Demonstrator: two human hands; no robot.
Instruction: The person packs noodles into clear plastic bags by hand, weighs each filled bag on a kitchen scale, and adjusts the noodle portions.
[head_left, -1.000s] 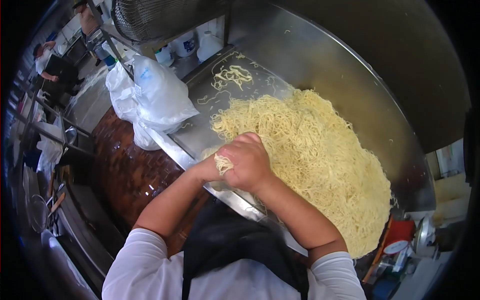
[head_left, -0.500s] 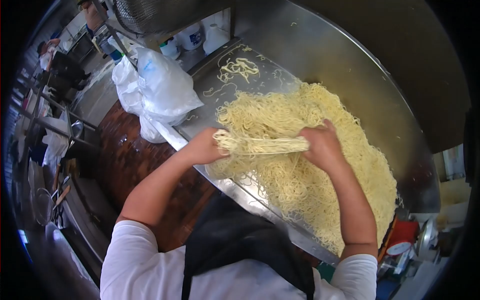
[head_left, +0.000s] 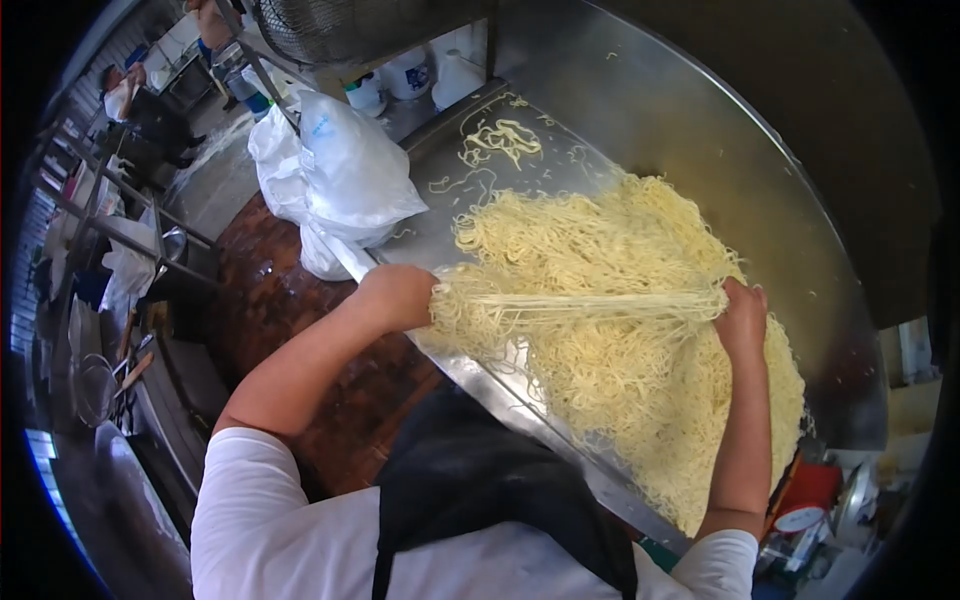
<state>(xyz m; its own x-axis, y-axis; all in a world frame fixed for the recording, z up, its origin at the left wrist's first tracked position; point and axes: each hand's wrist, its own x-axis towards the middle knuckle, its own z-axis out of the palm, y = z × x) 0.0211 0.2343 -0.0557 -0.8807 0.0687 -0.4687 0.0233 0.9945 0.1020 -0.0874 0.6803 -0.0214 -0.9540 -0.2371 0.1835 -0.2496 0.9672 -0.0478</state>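
Observation:
A large heap of pale yellow noodles [head_left: 640, 380] lies in a metal tray [head_left: 400, 160] with a raised back wall. Above the heap, a bundle of noodle strands [head_left: 600, 304] is stretched sideways between my hands. My left hand [head_left: 400, 297] is closed on the bundle's left end, near the tray's front edge, where loose strands hang down. At the right end my right hand [head_left: 742, 315] is closed round the strands, over the right part of the heap. A few stray noodles [head_left: 505, 140] lie at the tray's far left corner.
White plastic bags [head_left: 350, 170] sit on the tray's left edge. Behind them stand white jugs [head_left: 458, 80] and a wire-guarded fan [head_left: 320, 30]. A red scale [head_left: 810, 492] is at the lower right. Two people [head_left: 150, 110] are in the far left background.
My right hand has moved right, away from my left hand, and the strands between them are stretched longer. The whole view has shifted slightly.

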